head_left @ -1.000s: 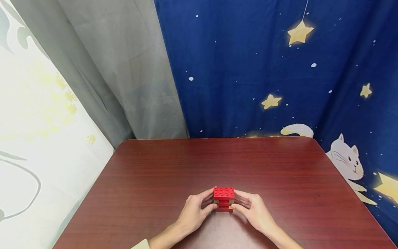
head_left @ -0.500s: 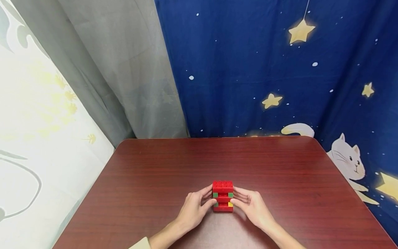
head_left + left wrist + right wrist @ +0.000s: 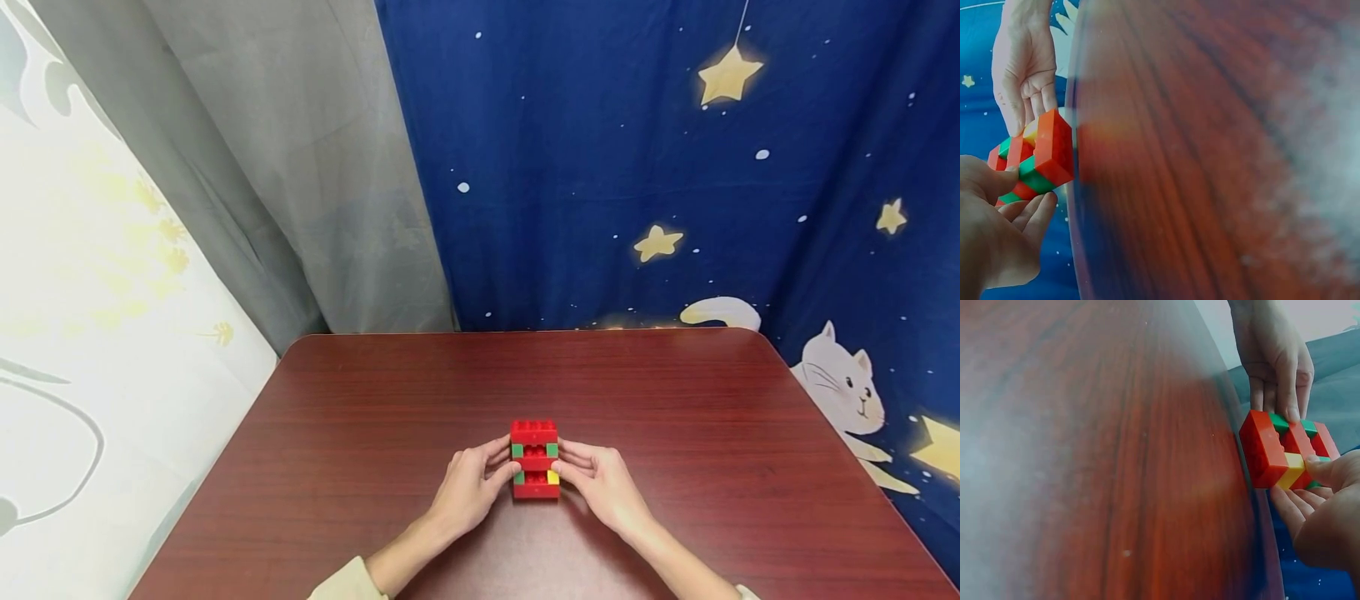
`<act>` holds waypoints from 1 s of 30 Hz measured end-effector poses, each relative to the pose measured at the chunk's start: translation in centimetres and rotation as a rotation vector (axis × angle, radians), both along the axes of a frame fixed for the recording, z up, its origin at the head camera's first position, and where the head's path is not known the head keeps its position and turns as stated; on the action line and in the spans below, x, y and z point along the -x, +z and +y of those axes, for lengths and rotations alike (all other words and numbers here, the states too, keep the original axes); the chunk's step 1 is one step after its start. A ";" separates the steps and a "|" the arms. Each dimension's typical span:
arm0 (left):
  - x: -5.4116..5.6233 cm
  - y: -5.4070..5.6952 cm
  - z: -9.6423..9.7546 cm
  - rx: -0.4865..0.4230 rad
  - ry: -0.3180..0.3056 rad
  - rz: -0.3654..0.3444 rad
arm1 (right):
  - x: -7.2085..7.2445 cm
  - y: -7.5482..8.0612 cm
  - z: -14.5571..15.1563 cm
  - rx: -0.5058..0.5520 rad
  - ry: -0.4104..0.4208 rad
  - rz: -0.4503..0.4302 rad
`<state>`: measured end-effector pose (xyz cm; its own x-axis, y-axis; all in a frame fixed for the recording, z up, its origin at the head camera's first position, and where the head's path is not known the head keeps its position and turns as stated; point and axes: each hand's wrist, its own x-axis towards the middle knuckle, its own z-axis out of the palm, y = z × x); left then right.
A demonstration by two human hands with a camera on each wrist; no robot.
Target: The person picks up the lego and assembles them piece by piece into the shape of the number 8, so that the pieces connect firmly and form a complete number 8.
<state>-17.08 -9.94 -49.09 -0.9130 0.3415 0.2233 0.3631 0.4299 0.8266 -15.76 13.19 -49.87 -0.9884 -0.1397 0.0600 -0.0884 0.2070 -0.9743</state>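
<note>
A small tower of toy building bricks (image 3: 536,463) is held between my two hands near the table's front. Three red bricks lie in layers, with small green bricks (image 3: 517,451) between them and one yellow brick (image 3: 553,477) at the lower right; gaps show in the middle. My left hand (image 3: 467,492) grips the left side, thumb in front and fingers behind. On the right side my right hand (image 3: 611,492) pinches it the same way. Both wrist views show the end red brick (image 3: 1264,450) above the tabletop. Studs show on the top red brick (image 3: 534,433).
The dark red wooden table (image 3: 375,400) stretches away behind and beside the hands. Beyond it hang a grey curtain (image 3: 300,167) and a blue curtain (image 3: 562,150) with stars and a cat. A white patterned curtain (image 3: 150,333) is at the left.
Both hands have raised the brick tower, which shifts up in the head view. Its front face and gaps show more now, its studded top less. The grip stays the same.
</note>
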 end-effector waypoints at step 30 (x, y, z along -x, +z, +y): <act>2.8 -0.4 0.3 0.132 0.171 0.011 | 2.5 -0.1 -1.2 -0.131 -0.236 0.010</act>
